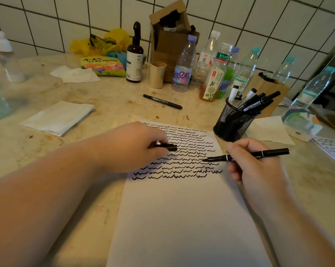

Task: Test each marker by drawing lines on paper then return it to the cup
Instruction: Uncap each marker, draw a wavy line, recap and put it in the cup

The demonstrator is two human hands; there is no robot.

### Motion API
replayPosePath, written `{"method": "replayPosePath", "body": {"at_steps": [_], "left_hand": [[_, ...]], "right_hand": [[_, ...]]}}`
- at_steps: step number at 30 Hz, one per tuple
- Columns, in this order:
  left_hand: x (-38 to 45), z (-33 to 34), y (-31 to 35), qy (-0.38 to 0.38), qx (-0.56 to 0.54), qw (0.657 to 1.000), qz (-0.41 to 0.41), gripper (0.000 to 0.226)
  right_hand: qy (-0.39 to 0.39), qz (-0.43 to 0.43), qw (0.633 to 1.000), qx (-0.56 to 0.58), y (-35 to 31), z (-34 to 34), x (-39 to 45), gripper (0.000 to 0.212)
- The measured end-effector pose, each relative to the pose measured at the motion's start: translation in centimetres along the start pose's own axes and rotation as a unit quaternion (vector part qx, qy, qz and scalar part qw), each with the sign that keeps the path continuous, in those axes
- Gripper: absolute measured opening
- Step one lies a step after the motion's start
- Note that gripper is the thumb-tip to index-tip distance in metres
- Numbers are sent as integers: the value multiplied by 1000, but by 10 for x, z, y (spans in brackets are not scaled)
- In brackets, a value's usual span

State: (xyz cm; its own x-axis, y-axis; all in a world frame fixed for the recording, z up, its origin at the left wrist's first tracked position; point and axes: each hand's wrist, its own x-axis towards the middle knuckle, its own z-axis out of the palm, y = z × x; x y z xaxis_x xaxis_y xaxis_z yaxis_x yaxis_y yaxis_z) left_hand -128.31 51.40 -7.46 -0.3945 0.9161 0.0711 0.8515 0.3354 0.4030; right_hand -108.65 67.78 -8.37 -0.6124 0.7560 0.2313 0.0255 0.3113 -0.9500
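- Head view, left of centre: folded tissue (57, 118) lying flat on the stone counter (112, 105).
- Centre: left hand (132, 145), resting on the upper left of the paper (182, 209), fingers curled round a black marker cap (169, 147).
- Upper centre: loose black marker (162, 101) lying on the counter, well apart from the paper.
- Centre: paper's upper half filled with rows of black wavy lines (182, 151); lower half blank.
- Right of centre: right hand (253, 166) pinching an uncapped black marker (247, 155), tip at the lines' right side.
- Upper right: black mesh cup (232, 124), just beside the paper's top right corner, holding several markers (255, 102).
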Motion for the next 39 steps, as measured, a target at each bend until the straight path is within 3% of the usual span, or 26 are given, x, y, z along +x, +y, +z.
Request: {"method": "replayPosePath", "body": {"at_steps": [6,8,10,20,25,31,39], "left_hand": [[-2,1,3,-10,-50,998,26,14],[-1,1,3,-9,-60,998,31,14],[-1,1,3,-7,-62,997,36,13],[-2,0,3,-9,-80,996,38,15],[-2,1,6,-15,-81,995,48,16],[-2,1,7,-26,-71,996,45,10],[-4,-3,10,2,-189,981,39,11]], "right_hand": [[-123,-6,976,178,-5,5,-5,16],[-131,-1,972,197,-1,4,-3,27],[-127,1,976,177,-1,5,-3,32],[-121,-3,984,133,-9,9,-6,14],[-149,29,982,116,-9,8,-6,26],[-185,46,976,109,-5,9,-7,23],[-219,27,971,88,-27,2,-1,24]]}}
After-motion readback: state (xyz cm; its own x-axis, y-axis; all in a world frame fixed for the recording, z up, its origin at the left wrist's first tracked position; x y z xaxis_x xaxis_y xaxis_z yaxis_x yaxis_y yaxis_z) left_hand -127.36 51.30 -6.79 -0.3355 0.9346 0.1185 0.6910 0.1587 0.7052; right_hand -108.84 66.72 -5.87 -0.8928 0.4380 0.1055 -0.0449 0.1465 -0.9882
